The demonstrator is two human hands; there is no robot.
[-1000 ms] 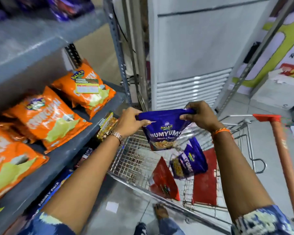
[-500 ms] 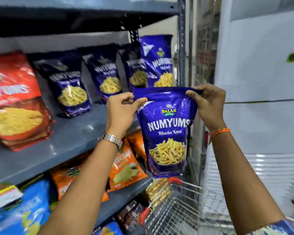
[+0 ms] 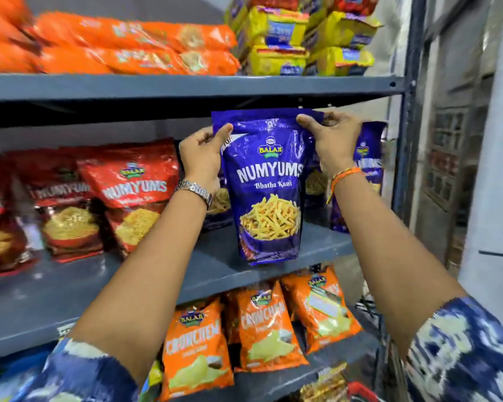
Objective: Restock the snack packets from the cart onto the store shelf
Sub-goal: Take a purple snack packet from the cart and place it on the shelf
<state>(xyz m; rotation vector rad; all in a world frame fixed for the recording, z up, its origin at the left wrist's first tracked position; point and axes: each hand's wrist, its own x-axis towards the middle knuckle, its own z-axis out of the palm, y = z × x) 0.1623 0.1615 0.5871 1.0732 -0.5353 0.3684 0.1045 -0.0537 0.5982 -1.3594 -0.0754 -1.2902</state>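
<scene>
Both hands, left hand [image 3: 202, 153] and right hand [image 3: 333, 140], are pinching the blue packet [image 3: 266, 187] by its top corners over the shelf [image 3: 317, 248]; it's risking tipping forward off the edge if released leaning.

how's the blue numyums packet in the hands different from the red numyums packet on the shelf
The blue packet is held by its top corners in the left hand and right hand, hanging upright; the red packet stands on the shelf, leaning back. Blue pictures stick-shaped snacks; red pictures finer strands. Both carry Balaji Numyums branding.
</scene>
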